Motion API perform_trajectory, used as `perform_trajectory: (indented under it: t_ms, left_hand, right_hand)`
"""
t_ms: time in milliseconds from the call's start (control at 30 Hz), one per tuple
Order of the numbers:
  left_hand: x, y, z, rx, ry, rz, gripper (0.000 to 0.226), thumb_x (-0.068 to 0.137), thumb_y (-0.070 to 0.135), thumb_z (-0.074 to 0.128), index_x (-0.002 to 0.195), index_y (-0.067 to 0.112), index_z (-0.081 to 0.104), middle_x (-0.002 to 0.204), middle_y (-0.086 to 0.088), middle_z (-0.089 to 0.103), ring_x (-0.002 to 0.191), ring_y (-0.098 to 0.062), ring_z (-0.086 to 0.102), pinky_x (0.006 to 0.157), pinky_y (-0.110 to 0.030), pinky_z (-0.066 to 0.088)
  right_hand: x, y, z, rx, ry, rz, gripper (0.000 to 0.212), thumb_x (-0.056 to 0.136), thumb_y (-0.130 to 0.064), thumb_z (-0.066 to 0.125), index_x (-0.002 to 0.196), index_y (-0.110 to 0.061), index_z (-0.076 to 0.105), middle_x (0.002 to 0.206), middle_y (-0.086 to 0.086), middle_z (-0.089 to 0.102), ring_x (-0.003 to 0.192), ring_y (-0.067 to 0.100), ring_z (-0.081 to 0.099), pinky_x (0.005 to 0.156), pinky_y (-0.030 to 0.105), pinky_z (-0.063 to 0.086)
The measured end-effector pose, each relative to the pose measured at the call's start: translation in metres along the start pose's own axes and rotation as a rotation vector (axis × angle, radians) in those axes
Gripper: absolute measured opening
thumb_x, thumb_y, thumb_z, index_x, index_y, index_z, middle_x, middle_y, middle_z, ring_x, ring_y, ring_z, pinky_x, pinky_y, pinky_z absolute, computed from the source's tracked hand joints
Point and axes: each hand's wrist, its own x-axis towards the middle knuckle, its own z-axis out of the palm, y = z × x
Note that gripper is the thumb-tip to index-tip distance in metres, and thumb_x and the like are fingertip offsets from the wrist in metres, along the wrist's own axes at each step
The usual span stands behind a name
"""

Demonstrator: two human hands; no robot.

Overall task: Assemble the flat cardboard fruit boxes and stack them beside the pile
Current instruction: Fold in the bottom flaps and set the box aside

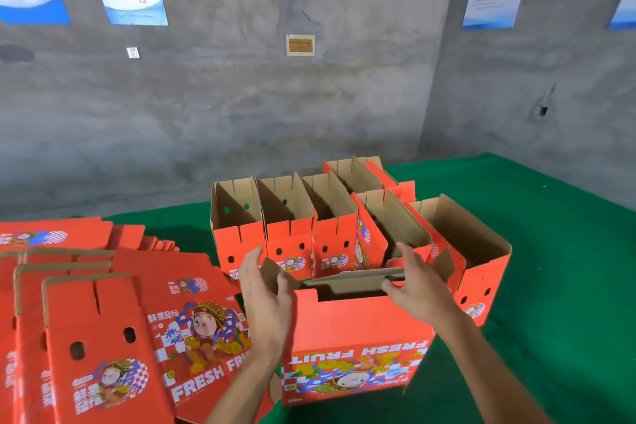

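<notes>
Currently, the red fruit box [354,348] stands upright at near centre on the green tabletop [557,251]. The left hand [265,289] presses its left end flap with straight fingers. The right hand [418,280] pinches the brown top flap [354,279]. Flat boxes [103,337] lie left; assembled boxes [309,224] stand beyond.
</notes>
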Motion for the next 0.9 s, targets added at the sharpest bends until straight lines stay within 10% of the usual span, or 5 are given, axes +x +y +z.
perform_trajectory:
  t_ms: [200,400,533,700,900]
  left_hand:
    - [0.005,-0.003,0.008,0.570,-0.170,0.649,0.038,0.093,0.056,0.069,0.102,0.019,0.069,0.152,-0.005,0.051,0.149,-0.027,0.039,0.120,-0.056,0.028]
    - [0.006,-0.002,0.008,0.769,-0.186,0.632,0.055,0.103,0.061,0.043,0.078,0.028,0.079,0.146,-0.002,0.059,0.146,-0.027,0.043,0.116,-0.068,0.024]
    - [-0.006,0.001,0.003,0.924,-0.236,0.487,0.042,0.103,0.040,0.037,0.113,0.021,0.074,0.159,-0.010,0.046,0.154,-0.029,0.032,0.113,-0.078,0.016]
    - [-0.020,-0.010,-0.017,0.482,-0.325,0.239,0.054,0.093,0.015,0.058,0.145,0.022,0.048,0.172,0.004,0.015,0.160,-0.016,0.002,0.121,-0.070,0.014]
    - [-0.061,-0.021,-0.022,0.047,-0.329,0.297,0.041,0.103,0.007,0.051,0.136,0.030,0.057,0.165,0.015,0.034,0.157,-0.012,0.023,0.125,-0.042,0.020]
  right_hand:
    - [0.015,0.003,-0.004,-0.027,-0.022,0.039,0.079,0.098,-0.052,0.060,0.158,-0.018,0.022,0.098,0.007,0.068,0.086,0.024,0.066,0.072,0.036,0.052]
    - [0.014,0.009,0.014,0.017,-0.006,0.027,0.064,0.102,-0.058,0.045,0.145,-0.011,0.042,0.125,0.011,0.064,0.112,0.033,0.061,0.093,0.047,0.051]
    - [0.004,0.014,0.027,-0.059,0.152,0.001,0.073,0.098,-0.055,0.059,0.153,-0.012,0.038,0.138,0.008,0.058,0.129,0.031,0.053,0.107,0.045,0.044]
    - [0.000,0.011,0.038,-0.215,0.226,0.027,0.088,0.090,-0.059,0.068,0.155,-0.011,0.033,0.145,0.008,0.052,0.139,0.027,0.046,0.118,0.042,0.034]
    - [0.008,0.017,0.030,-0.244,0.112,0.049,0.068,0.096,-0.066,0.052,0.143,-0.019,0.039,0.126,0.001,0.065,0.120,0.025,0.060,0.116,0.042,0.033]
